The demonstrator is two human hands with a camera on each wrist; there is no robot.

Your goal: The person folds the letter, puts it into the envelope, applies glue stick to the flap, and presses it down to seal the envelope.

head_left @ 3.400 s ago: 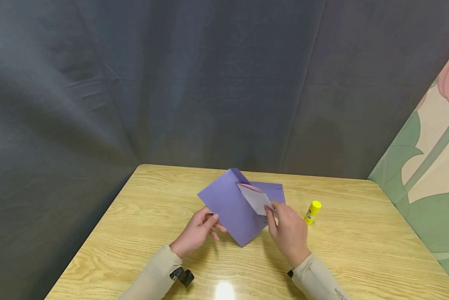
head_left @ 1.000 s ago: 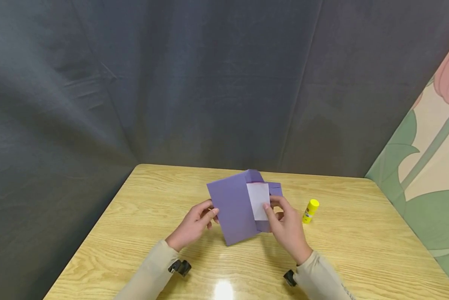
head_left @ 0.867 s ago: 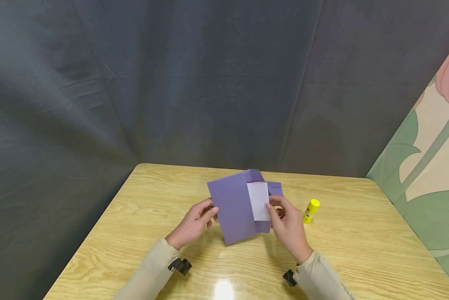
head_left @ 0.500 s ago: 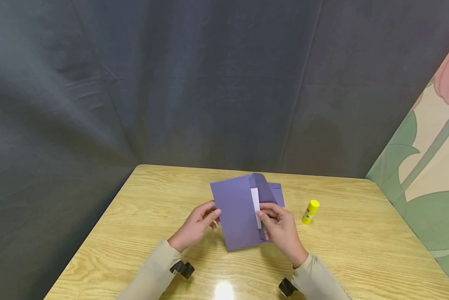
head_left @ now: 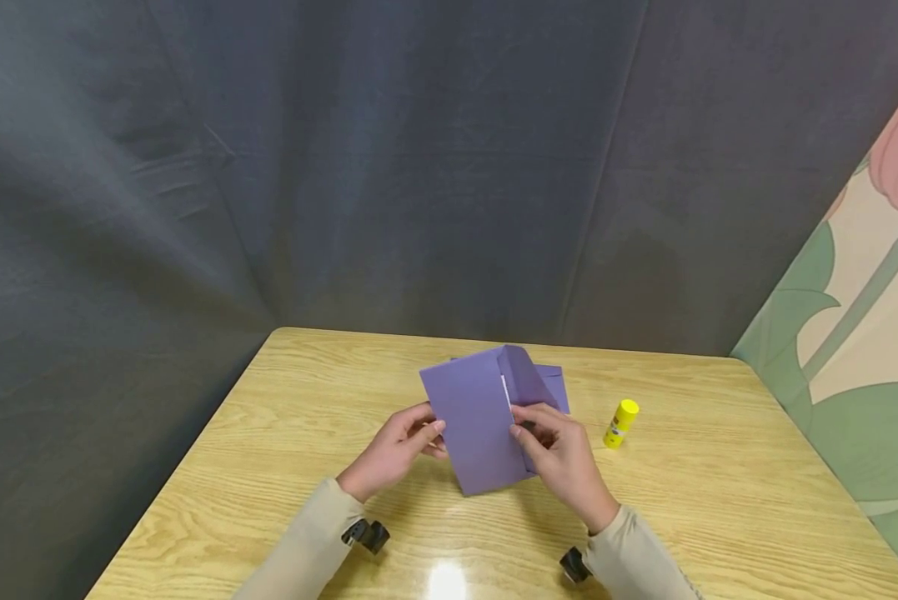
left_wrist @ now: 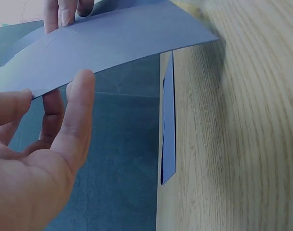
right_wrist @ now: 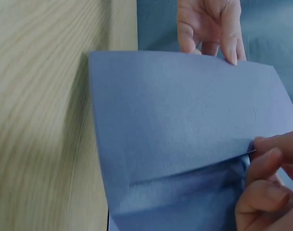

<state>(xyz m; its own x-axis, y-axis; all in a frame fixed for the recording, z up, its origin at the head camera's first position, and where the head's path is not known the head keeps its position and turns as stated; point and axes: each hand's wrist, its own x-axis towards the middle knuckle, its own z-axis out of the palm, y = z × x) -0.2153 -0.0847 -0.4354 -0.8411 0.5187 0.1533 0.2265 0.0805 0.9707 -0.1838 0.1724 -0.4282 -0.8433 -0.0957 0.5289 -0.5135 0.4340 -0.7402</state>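
Note:
A purple paper envelope (head_left: 471, 421) is held tilted above the table, its flap (head_left: 525, 379) folded out to the right. My left hand (head_left: 388, 454) pinches the envelope's left edge between thumb and fingers. At the mouth, my right hand (head_left: 564, 458) pinches the edge, thumb in front and fingers partly inside. A thin white strip of the card (head_left: 505, 390) shows along the opening; the rest is hidden inside. In the right wrist view, the right fingertips (right_wrist: 262, 144) sit at the opening.
A second purple envelope (head_left: 555, 382) lies on the table behind the held one. To the right stands a yellow glue stick (head_left: 622, 423). A dark curtain (head_left: 433, 167) hangs behind the wooden table (head_left: 268, 400).
The white card, earlier in my right hand outside the envelope, has slid leftward into it until only a strip shows. My right hand moved left; my left hand keeps holding the envelope.

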